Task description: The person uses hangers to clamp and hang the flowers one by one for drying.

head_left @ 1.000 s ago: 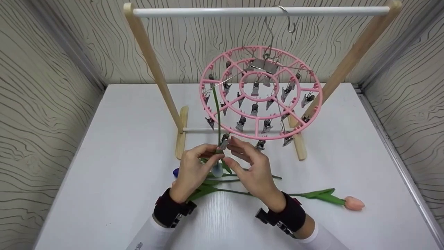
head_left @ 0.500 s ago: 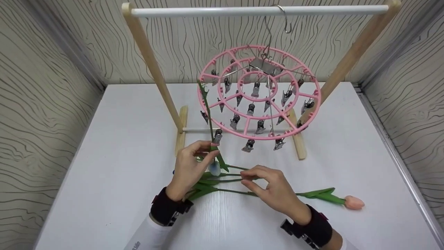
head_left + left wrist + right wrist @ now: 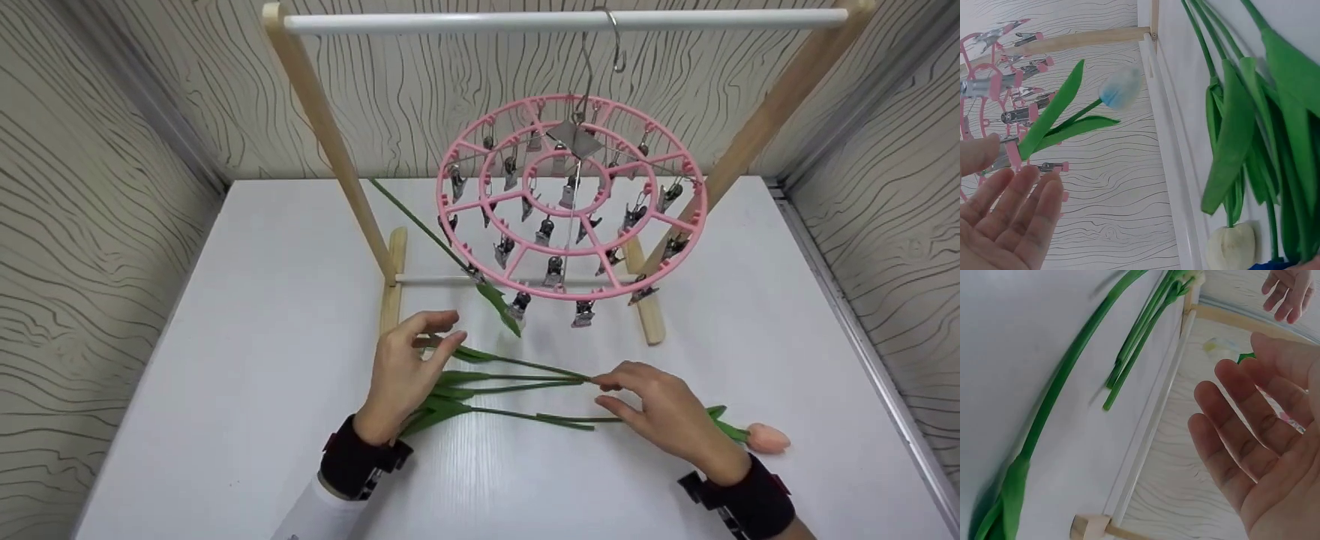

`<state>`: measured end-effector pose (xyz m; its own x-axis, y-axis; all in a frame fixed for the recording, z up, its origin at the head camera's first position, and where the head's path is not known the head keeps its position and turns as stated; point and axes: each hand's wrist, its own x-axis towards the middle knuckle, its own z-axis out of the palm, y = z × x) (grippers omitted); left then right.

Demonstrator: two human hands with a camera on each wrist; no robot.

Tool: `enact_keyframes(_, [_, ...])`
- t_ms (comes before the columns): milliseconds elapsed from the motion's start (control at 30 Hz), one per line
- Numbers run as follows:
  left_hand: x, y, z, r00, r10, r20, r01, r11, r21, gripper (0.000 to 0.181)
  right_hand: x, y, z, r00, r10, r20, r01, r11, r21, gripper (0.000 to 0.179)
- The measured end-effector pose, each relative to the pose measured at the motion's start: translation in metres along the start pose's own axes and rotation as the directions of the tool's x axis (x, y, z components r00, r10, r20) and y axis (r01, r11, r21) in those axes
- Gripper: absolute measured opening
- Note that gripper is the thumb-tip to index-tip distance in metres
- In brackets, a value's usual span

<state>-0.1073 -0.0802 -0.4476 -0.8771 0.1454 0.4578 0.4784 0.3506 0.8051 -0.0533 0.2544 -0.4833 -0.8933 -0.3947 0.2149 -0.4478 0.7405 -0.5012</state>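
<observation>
A tulip with a pale blue and white bloom [image 3: 1120,87] hangs from a clip at the near-left rim of the pink round hanger [image 3: 517,281]; its green stem slants up to the left. My left hand [image 3: 405,371] is just below and left of that clip, thumb and fingers apart, holding nothing. My right hand [image 3: 664,412] hovers over the table beside the stem ends of several tulips [image 3: 525,379], its fingers loosely bent and nothing between them. In the left wrist view a white tulip bloom [image 3: 1231,247] shows among the lying leaves.
The hanger with its metal clips hangs by a hook from the white bar [image 3: 450,24] of a wooden stand [image 3: 322,135]. An S-shaped hook [image 3: 616,41] is also on the bar. A peach tulip [image 3: 766,439] lies on the right, partly behind the right hand.
My left hand has let go of the clipped tulip, whose stem has swung out to the left. The hanger has turned. My right hand has moved away from the clip, right and down.
</observation>
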Motion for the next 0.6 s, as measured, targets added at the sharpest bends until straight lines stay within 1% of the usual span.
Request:
enact_keyframes(133, [-0.008,-0.008,0.001,1.000,-0.015,0.007,0.015,1.000,0.018,0.020,-0.009,0.017,-0.003,1.000,0.011,-0.012,-0.012,0.991,-0.130,0.023])
enact_keyframes(300, [-0.018,-0.011,0.002,1.000,-0.016,0.010,0.016,0.999,0.037,0.019,-0.020,0.035,-0.005,1.000,-0.017,-0.020,0.011,0.963,-0.270,0.024])
enact_keyframes(367, [-0.022,-0.011,0.002,1.000,-0.022,0.018,0.021,0.998,0.056,0.020,-0.023,0.040,-0.006,1.000,-0.019,-0.009,0.015,0.957,-0.290,0.024])
enact_keyframes(433, [-0.026,-0.012,0.002,0.999,-0.028,0.029,0.026,0.997,0.078,0.021,-0.027,0.044,-0.006,1.000,-0.005,0.008,0.007,0.953,-0.301,0.025])
enact_keyframes(500, [-0.030,-0.014,0.003,0.998,-0.033,0.044,0.029,0.995,0.094,0.023,-0.030,0.047,-0.007,0.999,0.019,0.036,-0.007,0.952,-0.307,0.026])
enact_keyframes(600, [-0.035,-0.017,0.004,0.997,-0.034,0.065,0.026,0.993,0.118,0.026,-0.034,0.050,-0.007,0.993,0.075,0.089,-0.044,0.949,-0.313,0.029])
